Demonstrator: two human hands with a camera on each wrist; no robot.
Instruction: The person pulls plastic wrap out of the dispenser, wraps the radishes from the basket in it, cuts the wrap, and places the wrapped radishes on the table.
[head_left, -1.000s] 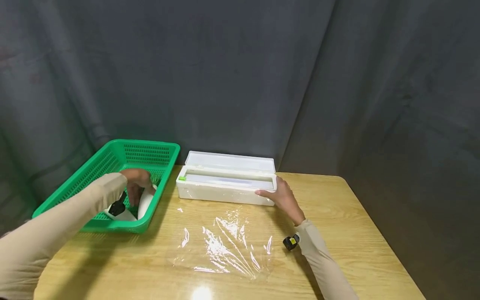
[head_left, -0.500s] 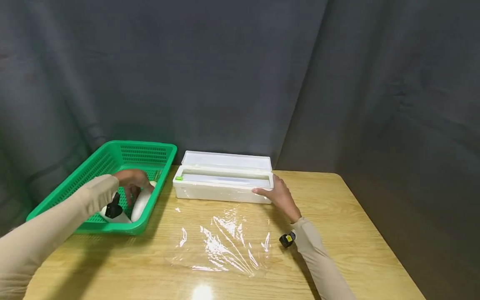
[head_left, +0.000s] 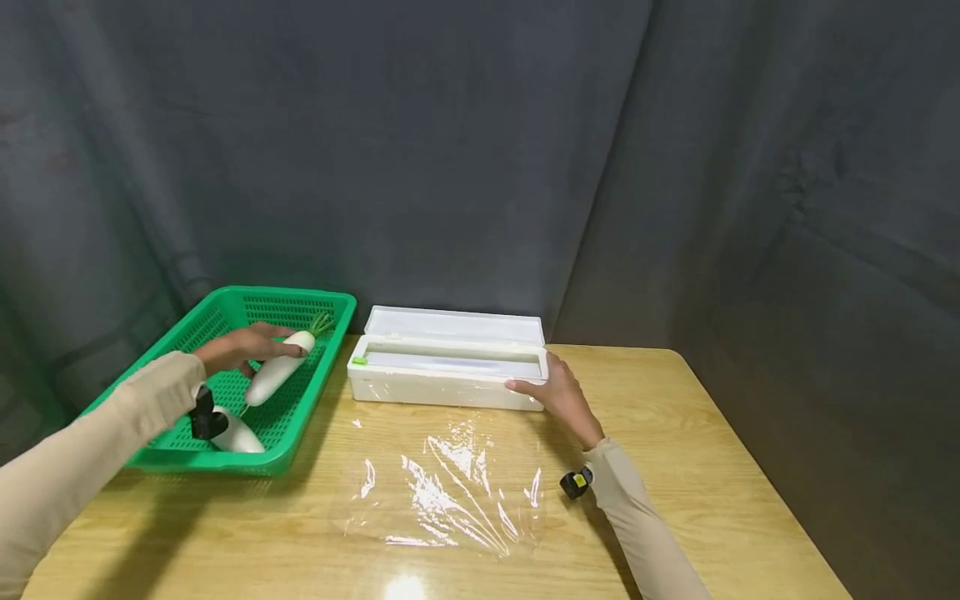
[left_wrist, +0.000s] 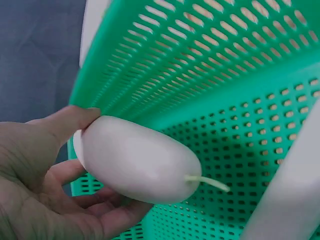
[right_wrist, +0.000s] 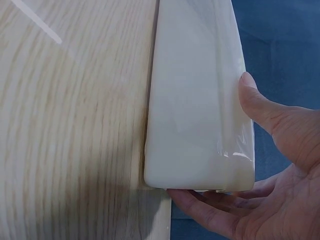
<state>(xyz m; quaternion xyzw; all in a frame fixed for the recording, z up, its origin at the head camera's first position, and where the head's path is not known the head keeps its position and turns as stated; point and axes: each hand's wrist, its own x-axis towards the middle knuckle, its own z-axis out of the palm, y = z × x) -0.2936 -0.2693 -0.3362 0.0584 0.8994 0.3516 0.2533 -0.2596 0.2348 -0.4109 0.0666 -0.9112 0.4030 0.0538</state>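
My left hand [head_left: 251, 346] holds a white radish [head_left: 274, 379] with green stem stubs, thumb on one side and fingers curled beneath in the left wrist view. The radish [left_wrist: 142, 162] is tilted above the floor of the green basket [head_left: 318, 392]. A second white radish [head_left: 238, 433] lies in the basket, partly behind my wrist. My right hand [head_left: 566, 392] grips the right end of a white cling film box [head_left: 442, 392], its thumb on the top front edge and fingers around the end in the right wrist view. The box's lid [head_left: 457, 323] stands raised at the back.
A sheet of clear cling film [head_left: 457, 492] lies spread on the wooden table [head_left: 675, 467] in front of the box, its surface wrinkled and shiny. A green slider [head_left: 360, 361] sits at the box's left end. A dark curtain [head_left: 450, 150] hangs behind the table.
My left hand has lifted the radish from low in the basket, up and toward its back, showing the green stems. The second radish is more exposed. My right hand stays on the box.
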